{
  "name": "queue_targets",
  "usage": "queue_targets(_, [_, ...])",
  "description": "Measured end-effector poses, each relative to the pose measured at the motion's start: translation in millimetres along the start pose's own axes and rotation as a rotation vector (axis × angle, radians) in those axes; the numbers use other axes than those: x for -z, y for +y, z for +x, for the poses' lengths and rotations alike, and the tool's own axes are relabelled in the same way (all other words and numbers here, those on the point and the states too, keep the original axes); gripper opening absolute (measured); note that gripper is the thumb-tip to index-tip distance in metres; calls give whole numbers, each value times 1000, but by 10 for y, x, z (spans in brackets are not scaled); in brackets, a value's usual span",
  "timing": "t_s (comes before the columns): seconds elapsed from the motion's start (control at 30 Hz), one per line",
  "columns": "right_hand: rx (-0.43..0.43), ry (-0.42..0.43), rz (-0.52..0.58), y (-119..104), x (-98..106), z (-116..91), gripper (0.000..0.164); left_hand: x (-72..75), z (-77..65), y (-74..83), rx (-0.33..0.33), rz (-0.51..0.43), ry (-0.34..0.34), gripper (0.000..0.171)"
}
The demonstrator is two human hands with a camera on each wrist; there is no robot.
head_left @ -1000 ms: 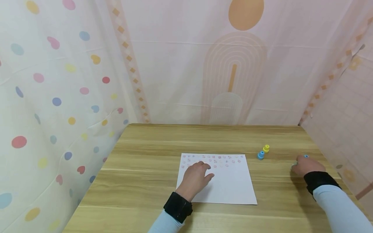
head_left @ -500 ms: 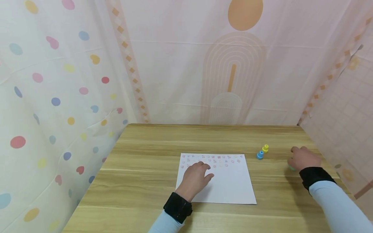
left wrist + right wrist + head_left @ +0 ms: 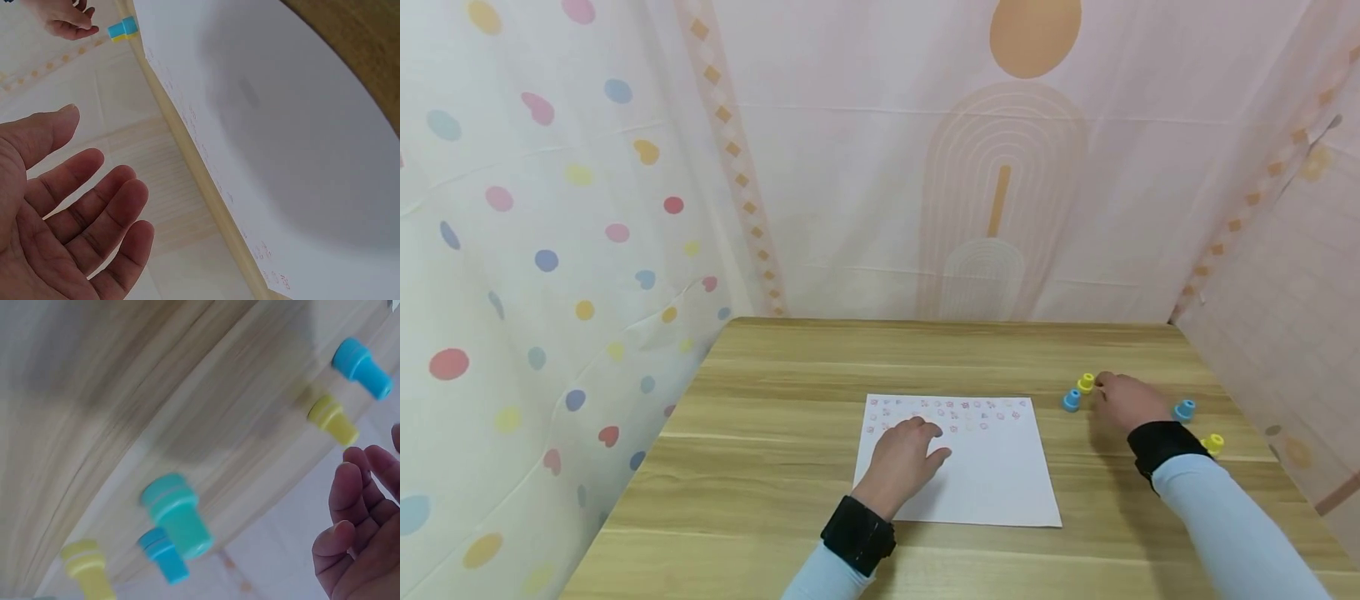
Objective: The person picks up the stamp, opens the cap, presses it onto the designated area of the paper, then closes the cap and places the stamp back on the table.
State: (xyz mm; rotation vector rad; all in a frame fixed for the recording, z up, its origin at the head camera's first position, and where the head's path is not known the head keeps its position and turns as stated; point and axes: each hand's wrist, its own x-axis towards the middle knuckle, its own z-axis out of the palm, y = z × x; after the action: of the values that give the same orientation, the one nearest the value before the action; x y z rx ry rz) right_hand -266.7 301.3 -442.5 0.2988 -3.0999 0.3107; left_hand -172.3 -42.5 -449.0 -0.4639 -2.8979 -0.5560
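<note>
My left hand point(image 3: 901, 461) is over the white sheet of paper point(image 3: 985, 483), fingers spread and relaxed, holding nothing. Rows of small red printed marks run along the sheet's far part. To the right of the paper my right hand point(image 3: 1131, 403) is beside a yellow stamp point(image 3: 1086, 383). In the right wrist view its loosely bent fingertips come close to that stamp's handle; whether they touch is unclear. A blue stamp point(image 3: 1072, 401) stands just in front of the yellow one. The green stamp point(image 3: 178, 515) shows only in the right wrist view.
Another blue stamp point(image 3: 1184, 410) stands right of my right hand. Nearer, another yellow stamp point(image 3: 1213, 443) is partly covered by the right wristband point(image 3: 1165, 450). Patterned curtains point(image 3: 850, 208) hang behind and beside the wooden table point(image 3: 775, 467).
My right hand has moved left from the table's right side to the yellow stamp by the paper, uncovering the blue and yellow stamps on the right. The left hand has stayed put.
</note>
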Motion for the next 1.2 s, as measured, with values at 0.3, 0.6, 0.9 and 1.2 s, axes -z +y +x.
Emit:
queue_targets(0.3, [-6,-61,21,-165,-117,83,44,12,-3,-11,-3,9,6,29])
queue_targets(0.6, [61,-7,-7,-203,-230,134,33,27,-4,-21,7,9,2,28])
queue_targets(0.9, [52,51,25,-236,-258,101,16,25,4,-19,-2,11,6,29])
queue_targets(1.2, [-9,31,76,-339,-232,70,23,13,-2,-16,7,7,-3,29])
